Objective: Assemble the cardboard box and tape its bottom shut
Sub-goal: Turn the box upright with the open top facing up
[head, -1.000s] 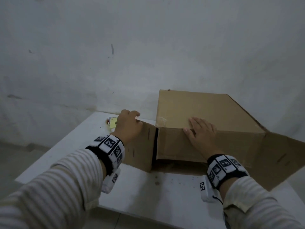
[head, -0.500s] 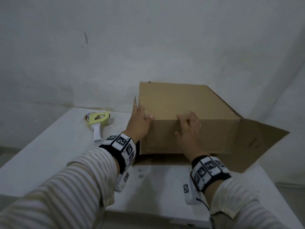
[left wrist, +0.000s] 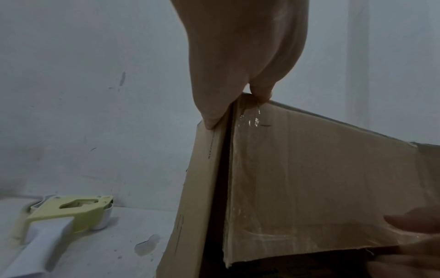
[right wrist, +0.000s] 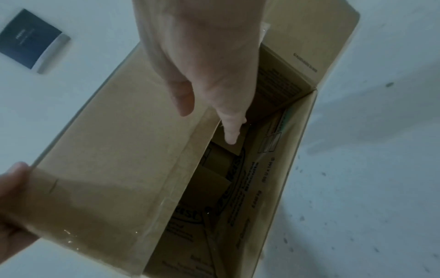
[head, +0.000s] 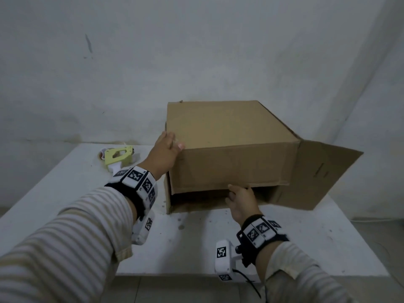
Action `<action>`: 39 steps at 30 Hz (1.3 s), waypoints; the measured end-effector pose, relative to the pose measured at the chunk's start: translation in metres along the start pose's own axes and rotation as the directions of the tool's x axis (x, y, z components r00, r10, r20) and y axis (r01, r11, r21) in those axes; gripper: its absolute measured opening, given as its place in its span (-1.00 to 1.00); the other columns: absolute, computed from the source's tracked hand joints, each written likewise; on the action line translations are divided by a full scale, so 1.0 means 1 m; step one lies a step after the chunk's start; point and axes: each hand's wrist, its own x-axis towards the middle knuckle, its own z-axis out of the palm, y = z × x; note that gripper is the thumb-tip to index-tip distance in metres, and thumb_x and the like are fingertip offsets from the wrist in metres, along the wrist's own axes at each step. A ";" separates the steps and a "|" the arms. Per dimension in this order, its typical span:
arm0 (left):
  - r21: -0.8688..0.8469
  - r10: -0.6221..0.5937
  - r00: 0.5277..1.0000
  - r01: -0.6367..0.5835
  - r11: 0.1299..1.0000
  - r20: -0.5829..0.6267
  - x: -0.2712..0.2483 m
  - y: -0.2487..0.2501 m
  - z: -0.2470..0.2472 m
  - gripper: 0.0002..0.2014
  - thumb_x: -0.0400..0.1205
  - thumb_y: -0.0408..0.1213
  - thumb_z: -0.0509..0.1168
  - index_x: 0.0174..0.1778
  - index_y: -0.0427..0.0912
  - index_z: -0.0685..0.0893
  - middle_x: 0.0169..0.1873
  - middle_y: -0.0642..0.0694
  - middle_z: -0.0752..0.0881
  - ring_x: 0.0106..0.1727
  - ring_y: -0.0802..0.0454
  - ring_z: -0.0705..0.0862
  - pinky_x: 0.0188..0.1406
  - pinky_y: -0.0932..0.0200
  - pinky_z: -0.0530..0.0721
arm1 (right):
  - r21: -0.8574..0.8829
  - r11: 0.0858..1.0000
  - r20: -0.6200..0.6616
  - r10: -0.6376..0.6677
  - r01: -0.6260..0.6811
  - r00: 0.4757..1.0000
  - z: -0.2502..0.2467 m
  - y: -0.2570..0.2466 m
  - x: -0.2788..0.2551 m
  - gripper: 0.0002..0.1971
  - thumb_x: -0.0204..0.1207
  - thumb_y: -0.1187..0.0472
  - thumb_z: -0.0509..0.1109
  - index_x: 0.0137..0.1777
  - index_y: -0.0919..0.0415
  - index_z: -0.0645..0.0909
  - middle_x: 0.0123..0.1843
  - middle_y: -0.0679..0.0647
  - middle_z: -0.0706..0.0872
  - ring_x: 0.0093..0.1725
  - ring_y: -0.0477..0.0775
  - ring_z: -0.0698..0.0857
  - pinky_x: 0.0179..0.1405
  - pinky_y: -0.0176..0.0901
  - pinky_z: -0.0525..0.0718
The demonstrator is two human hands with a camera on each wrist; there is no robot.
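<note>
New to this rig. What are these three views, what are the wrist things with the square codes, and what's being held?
No robot here: a person works with bare hands, wearing bands with printed marker squares and a small camera on each wrist. The big picture comes from a camera on the head; the other two look along each hand.

On the white table stands a cardboard box lying on its side, opening towards the person. A yellow tape dispenser lies to its left, untouched.

The left hand grips the box's upper left corner, pinching the cardboard edge between thumb and fingers. The right hand has its fingers under the lower edge of the near flap, thumb outside. Another flap sticks out open on the right. No fresh tape is being applied yet.
</note>
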 end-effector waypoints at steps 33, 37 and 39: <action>-0.467 -0.049 0.996 0.005 0.884 -0.081 -0.009 -0.004 0.000 -0.42 0.72 0.16 -0.20 0.62 0.01 0.28 0.49 0.03 0.43 0.53 0.08 0.37 0.43 0.21 0.24 | -0.811 -0.060 0.460 -0.681 0.583 0.570 0.055 -0.122 -0.028 -0.43 0.57 0.10 0.32 0.57 0.07 0.27 0.56 0.23 0.23 0.54 0.24 0.22 0.51 0.09 0.29; -0.359 0.074 0.988 -0.118 0.926 -0.135 0.000 -0.012 0.011 -0.36 0.75 -0.05 0.00 0.67 0.11 -0.20 0.69 0.07 -0.06 0.68 0.12 0.00 0.61 0.12 0.05 | -0.805 -0.370 0.593 -0.478 0.463 0.648 0.045 -0.118 0.002 -0.48 0.67 0.00 0.14 0.62 0.02 0.22 0.67 0.23 0.12 0.65 0.28 0.10 0.63 0.10 0.12; -0.145 0.146 0.969 -0.177 0.974 -0.200 0.001 -0.008 0.022 -0.39 0.76 -0.20 0.01 0.67 0.06 -0.14 0.69 -0.05 -0.24 0.69 0.04 -0.13 0.59 0.15 0.03 | -0.765 -0.435 0.639 -0.421 0.474 0.644 0.039 -0.114 0.010 -0.53 0.71 0.01 0.06 0.59 0.07 0.28 0.63 0.25 0.24 0.62 0.26 0.19 0.61 0.06 0.14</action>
